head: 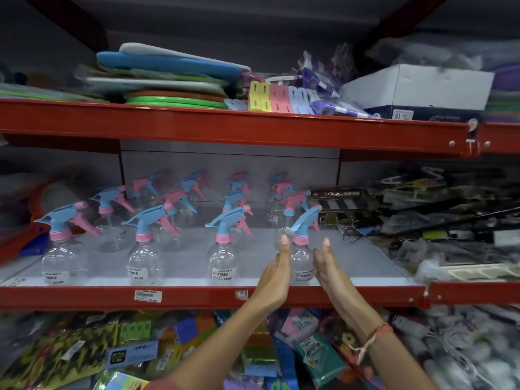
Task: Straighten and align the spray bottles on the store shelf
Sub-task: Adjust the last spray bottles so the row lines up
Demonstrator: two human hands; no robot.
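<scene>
Clear spray bottles with blue and pink trigger heads stand in rows on the middle shelf (351, 266). The front row holds several; the rightmost front bottle (301, 260) stands upright between my two hands. My left hand (277, 273) is flat with fingers straight, against the bottle's left side. My right hand (327, 267) is open a little to the bottle's right, palm facing it, with a small gap. Another front bottle (223, 261) stands to the left, and two more (145, 263) (60, 266) further left. Back rows are blurred.
The red shelf beam (197, 296) runs along the front with price labels. Packaged dark goods (436, 215) crowd the shelf's right side. Boards, clips and a white box (416, 88) fill the upper shelf. Assorted packets (126, 353) lie below.
</scene>
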